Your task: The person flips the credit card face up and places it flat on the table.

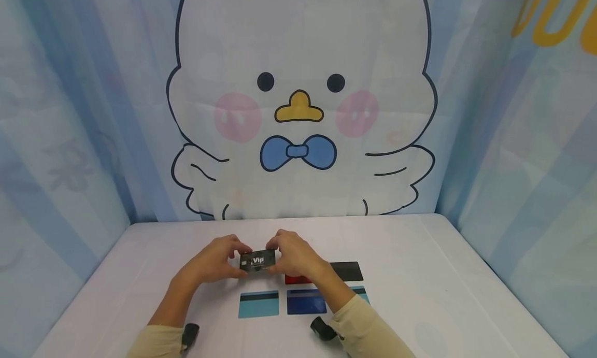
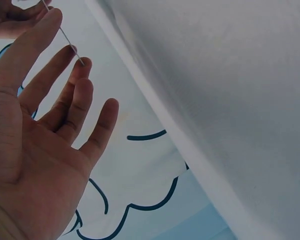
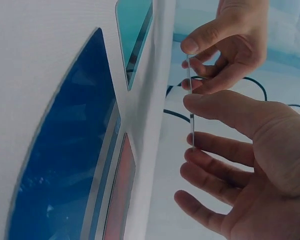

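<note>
A black card (image 1: 258,260) printed with "Vip" is held up over the far part of the table, its printed side toward the head camera. My left hand (image 1: 216,259) pinches its left end between thumb and fingers. At the right end, the thumb and fingers of my right hand (image 1: 296,254) grip it too. Both wrist views show the card edge-on as a thin line (image 3: 192,120). Below my right hand lie a red card (image 1: 296,280), partly hidden, and another black card (image 1: 347,271).
On the white table (image 1: 443,296), nearer me, lie a teal card (image 1: 258,304), a dark blue card (image 1: 306,302) and a second teal card (image 1: 361,293) half covered by my right arm. A printed cloth backdrop (image 1: 298,192) rises behind the table.
</note>
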The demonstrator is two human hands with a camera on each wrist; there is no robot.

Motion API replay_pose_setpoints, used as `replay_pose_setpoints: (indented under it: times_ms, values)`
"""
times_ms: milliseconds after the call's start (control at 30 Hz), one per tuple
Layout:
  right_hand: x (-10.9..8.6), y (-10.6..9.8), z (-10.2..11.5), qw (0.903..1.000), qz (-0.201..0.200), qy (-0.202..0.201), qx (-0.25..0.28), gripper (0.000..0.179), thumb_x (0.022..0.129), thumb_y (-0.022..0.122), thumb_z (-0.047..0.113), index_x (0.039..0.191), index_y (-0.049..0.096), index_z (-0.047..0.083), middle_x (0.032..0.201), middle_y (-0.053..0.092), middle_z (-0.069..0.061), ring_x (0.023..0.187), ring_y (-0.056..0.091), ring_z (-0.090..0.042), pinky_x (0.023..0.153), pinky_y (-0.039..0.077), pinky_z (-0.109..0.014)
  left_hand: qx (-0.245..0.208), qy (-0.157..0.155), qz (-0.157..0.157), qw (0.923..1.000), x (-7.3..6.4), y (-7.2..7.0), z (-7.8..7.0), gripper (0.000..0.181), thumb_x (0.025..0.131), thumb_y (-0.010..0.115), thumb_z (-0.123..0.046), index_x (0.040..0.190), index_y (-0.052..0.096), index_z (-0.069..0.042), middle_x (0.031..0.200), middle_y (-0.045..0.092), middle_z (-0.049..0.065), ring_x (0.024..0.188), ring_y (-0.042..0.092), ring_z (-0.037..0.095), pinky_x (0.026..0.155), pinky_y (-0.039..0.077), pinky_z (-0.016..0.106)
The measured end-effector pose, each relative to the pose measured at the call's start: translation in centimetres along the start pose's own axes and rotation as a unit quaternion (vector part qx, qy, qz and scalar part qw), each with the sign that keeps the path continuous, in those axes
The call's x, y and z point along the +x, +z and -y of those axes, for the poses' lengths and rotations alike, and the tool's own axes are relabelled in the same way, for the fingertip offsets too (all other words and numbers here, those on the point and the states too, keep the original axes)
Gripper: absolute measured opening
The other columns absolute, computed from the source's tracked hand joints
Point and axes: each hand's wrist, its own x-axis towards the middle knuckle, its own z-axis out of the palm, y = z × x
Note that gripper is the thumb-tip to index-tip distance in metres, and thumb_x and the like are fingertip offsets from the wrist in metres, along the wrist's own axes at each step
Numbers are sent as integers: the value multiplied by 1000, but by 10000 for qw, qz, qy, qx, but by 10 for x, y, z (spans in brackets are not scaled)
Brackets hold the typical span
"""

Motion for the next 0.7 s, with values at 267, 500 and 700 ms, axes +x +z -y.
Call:
replay_pose_setpoints:
  times_ms: [267, 500, 700]
  values:
    - [-1, 3, 1, 9996, 109, 17, -265, 44, 82, 89, 23, 122, 76, 12, 115, 68, 0, 104, 59, -14, 98, 55, -38, 224, -240, 31, 9995, 3, 4, -4, 47, 73, 96, -16, 116, 79, -15, 101, 67, -7, 97, 60, 18, 84, 54, 35]
    - [-1, 5, 1, 9986, 211, 0, -480, 45, 81, 90, 24, 122, 76, 12, 112, 68, 1, 100, 58, -12, 96, 55, -35, 551, -516, 188, 9970, 3, 5, -13, 47, 72, 96, -17, 115, 79, -15, 102, 67, -6, 94, 59, 18, 89, 55, 42]
    - [1, 7, 1, 9977, 328, 31, -597, 45, 81, 90, 25, 122, 76, 12, 112, 69, 1, 101, 58, -13, 96, 54, -34, 788, -604, 316, 9946, 1, 6, -20, 48, 73, 95, -16, 117, 77, -13, 100, 64, -4, 94, 58, 15, 96, 54, 45]
